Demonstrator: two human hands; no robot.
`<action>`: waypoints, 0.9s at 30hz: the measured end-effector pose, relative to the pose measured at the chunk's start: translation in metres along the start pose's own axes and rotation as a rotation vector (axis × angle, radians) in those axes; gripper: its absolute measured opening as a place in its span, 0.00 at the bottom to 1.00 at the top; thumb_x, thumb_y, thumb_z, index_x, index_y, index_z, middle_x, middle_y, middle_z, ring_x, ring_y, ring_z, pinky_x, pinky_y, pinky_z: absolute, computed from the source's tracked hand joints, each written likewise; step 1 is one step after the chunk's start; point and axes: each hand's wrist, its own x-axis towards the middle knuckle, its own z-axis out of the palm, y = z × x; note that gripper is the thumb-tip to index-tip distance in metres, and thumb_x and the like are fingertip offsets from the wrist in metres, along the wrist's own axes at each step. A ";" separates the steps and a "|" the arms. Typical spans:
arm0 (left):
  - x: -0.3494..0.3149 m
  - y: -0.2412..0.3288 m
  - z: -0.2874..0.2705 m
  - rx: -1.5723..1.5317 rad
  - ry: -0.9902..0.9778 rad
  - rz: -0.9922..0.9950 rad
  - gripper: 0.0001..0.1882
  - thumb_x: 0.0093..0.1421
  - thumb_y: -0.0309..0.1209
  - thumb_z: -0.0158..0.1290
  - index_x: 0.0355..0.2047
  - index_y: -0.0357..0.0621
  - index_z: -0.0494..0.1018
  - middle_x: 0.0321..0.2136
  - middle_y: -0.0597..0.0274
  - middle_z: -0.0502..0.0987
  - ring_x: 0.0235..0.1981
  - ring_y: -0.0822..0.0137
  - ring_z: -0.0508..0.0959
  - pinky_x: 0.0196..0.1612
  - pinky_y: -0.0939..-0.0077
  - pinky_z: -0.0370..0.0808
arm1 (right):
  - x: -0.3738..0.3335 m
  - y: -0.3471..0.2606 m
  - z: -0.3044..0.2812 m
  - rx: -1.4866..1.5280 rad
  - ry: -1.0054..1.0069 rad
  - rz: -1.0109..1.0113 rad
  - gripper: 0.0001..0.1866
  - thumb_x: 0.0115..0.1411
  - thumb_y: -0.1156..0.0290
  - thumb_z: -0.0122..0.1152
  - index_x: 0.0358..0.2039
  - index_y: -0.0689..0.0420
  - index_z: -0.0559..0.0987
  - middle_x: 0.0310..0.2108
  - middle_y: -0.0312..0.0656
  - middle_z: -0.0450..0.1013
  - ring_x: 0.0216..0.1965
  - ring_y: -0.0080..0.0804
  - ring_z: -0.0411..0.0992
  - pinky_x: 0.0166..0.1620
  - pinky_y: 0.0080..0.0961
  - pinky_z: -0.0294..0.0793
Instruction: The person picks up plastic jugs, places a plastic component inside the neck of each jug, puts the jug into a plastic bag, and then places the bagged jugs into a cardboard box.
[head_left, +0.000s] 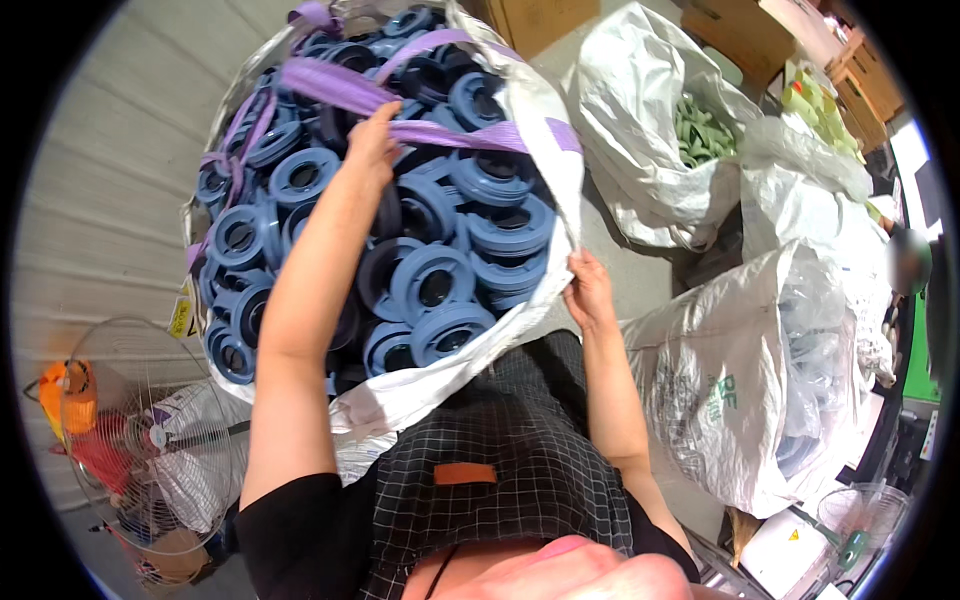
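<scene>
A big white woven bulk bag (540, 110) stands before me, filled with blue ring-shaped plastic parts (435, 275). Wide purple straps (330, 85) lie across the top of the parts. My left hand (374, 145) reaches over the middle of the bag, its fingers closed on a purple strap. At the bag's near right edge, my right hand (590, 290) grips the white rim, its fingertips partly hidden by the fabric.
An open white sack with green parts (705, 132) stands at the far right. Nearer on the right is a white sack (710, 390) with clear plastic. A wire-caged fan (150, 440) stands at the lower left, near an orange object (68, 398). Cardboard boxes (540, 25) line the back.
</scene>
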 end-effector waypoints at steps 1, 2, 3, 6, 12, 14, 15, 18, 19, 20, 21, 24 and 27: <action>0.007 -0.001 0.012 0.065 0.013 0.026 0.32 0.53 0.42 0.63 0.54 0.43 0.65 0.50 0.51 0.67 0.43 0.58 0.74 0.41 0.63 0.75 | 0.010 -0.002 -0.038 0.006 -0.132 0.041 0.10 0.65 0.73 0.53 0.45 0.62 0.74 0.35 0.38 0.77 0.33 0.26 0.76 0.37 0.22 0.77; 0.009 -0.004 0.021 -0.128 0.083 -0.030 0.30 0.52 0.42 0.63 0.52 0.44 0.67 0.50 0.52 0.69 0.47 0.56 0.73 0.46 0.62 0.75 | 0.014 0.003 -0.050 0.023 -0.128 0.007 0.10 0.65 0.73 0.54 0.46 0.61 0.74 0.35 0.38 0.77 0.33 0.26 0.76 0.38 0.24 0.77; 0.042 -0.006 -0.023 -0.144 0.081 -0.035 0.29 0.53 0.42 0.63 0.51 0.43 0.68 0.50 0.53 0.70 0.50 0.55 0.72 0.49 0.62 0.74 | 0.017 0.014 -0.045 0.077 -0.168 0.073 0.08 0.63 0.75 0.56 0.43 0.59 0.74 0.32 0.36 0.75 0.33 0.24 0.74 0.38 0.22 0.76; 0.060 -0.006 -0.058 -0.315 0.010 -0.041 0.15 0.62 0.36 0.52 0.47 0.44 0.71 0.41 0.54 0.76 0.43 0.56 0.77 0.51 0.56 0.75 | 0.012 0.031 -0.016 -0.213 -0.068 0.004 0.22 0.64 0.77 0.55 0.57 0.62 0.64 0.39 0.41 0.76 0.39 0.25 0.75 0.43 0.23 0.75; 0.019 0.095 0.178 -0.416 0.058 0.234 0.10 0.63 0.28 0.50 0.24 0.48 0.67 0.18 0.70 0.66 0.17 0.73 0.64 0.22 0.78 0.63 | 0.030 -0.013 0.001 -0.236 -0.229 0.052 0.24 0.67 0.76 0.53 0.61 0.63 0.60 0.40 0.37 0.74 0.39 0.18 0.69 0.44 0.18 0.68; 0.001 0.093 0.287 -0.192 -0.143 0.362 0.12 0.64 0.31 0.51 0.22 0.49 0.66 0.18 0.73 0.65 0.16 0.80 0.61 0.20 0.84 0.58 | 0.051 -0.020 -0.009 -0.172 -0.306 0.099 0.19 0.68 0.73 0.52 0.58 0.64 0.66 0.43 0.34 0.72 0.43 0.15 0.67 0.47 0.15 0.67; -0.010 0.081 0.322 0.548 -0.029 0.778 0.02 0.59 0.26 0.50 0.29 0.47 0.69 0.27 0.56 0.67 0.28 0.62 0.66 0.30 0.68 0.64 | 0.060 -0.025 -0.019 -0.256 -0.431 0.309 0.19 0.69 0.68 0.50 0.57 0.62 0.67 0.48 0.37 0.73 0.48 0.23 0.70 0.51 0.22 0.70; 0.019 0.004 0.433 0.585 -0.054 0.854 0.13 0.59 0.29 0.48 0.41 0.33 0.66 0.36 0.46 0.73 0.38 0.54 0.74 0.45 0.60 0.70 | 0.074 -0.005 -0.033 0.156 -0.512 0.653 0.17 0.70 0.67 0.49 0.56 0.61 0.69 0.47 0.36 0.73 0.46 0.26 0.72 0.49 0.26 0.73; 0.022 -0.026 0.464 0.408 -0.054 0.761 0.20 0.58 0.29 0.52 0.48 0.29 0.64 0.40 0.40 0.76 0.42 0.52 0.77 0.47 0.58 0.73 | 0.081 0.007 -0.045 0.219 -0.505 0.739 0.17 0.69 0.67 0.49 0.55 0.60 0.71 0.45 0.36 0.74 0.45 0.26 0.73 0.45 0.26 0.74; 0.039 -0.073 0.484 0.603 0.037 0.761 0.16 0.59 0.27 0.50 0.45 0.31 0.64 0.34 0.45 0.76 0.35 0.52 0.78 0.40 0.58 0.74 | 0.083 0.015 -0.051 0.283 -0.500 0.828 0.17 0.69 0.66 0.50 0.54 0.60 0.72 0.43 0.36 0.75 0.43 0.26 0.73 0.42 0.26 0.75; 0.058 -0.111 0.489 0.800 0.127 0.756 0.11 0.60 0.26 0.47 0.41 0.33 0.63 0.27 0.49 0.77 0.27 0.52 0.79 0.33 0.58 0.75 | 0.084 0.016 -0.055 0.417 -0.485 0.907 0.17 0.68 0.67 0.50 0.54 0.60 0.72 0.43 0.37 0.75 0.43 0.28 0.74 0.43 0.27 0.76; 0.071 -0.177 0.495 1.095 -0.226 0.244 0.21 0.61 0.30 0.43 0.51 0.28 0.58 0.41 0.29 0.75 0.45 0.39 0.76 0.51 0.50 0.71 | 0.110 0.021 -0.079 0.782 -0.439 1.100 0.16 0.65 0.69 0.51 0.51 0.60 0.74 0.47 0.41 0.75 0.48 0.37 0.73 0.49 0.32 0.75; 0.119 -0.302 0.364 1.434 -0.164 0.181 0.23 0.61 0.30 0.45 0.54 0.28 0.60 0.42 0.33 0.76 0.46 0.43 0.78 0.46 0.51 0.73 | 0.082 0.027 -0.072 0.309 -0.710 0.800 0.21 0.61 0.68 0.49 0.53 0.62 0.72 0.50 0.43 0.74 0.53 0.40 0.70 0.58 0.38 0.68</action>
